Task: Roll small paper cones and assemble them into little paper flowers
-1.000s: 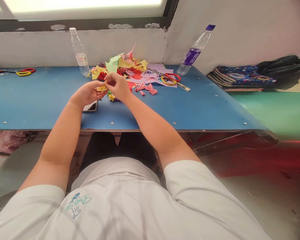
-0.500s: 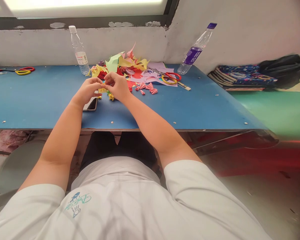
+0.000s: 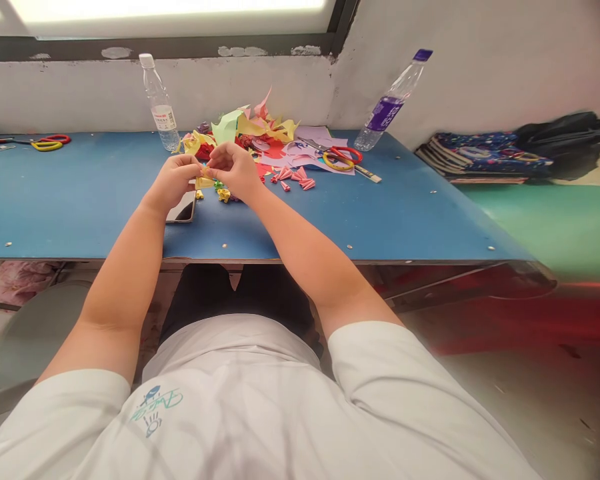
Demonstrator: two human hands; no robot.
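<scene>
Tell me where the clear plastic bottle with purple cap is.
In the head view, the bottle stands right of centre on the blue table, beside the red-and-yellow-handled scissors.

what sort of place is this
Likely a craft workspace, perhaps a classroom or workshop; I can't tell which. What shows it: a heap of crumpled multicoloured paper on a blue-topped table, small folded pink paper pieces, and metal scissors with red and yellow handles.

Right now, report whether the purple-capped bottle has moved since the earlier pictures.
No: the purple-capped bottle shows no shift relative to the blue table.
</scene>
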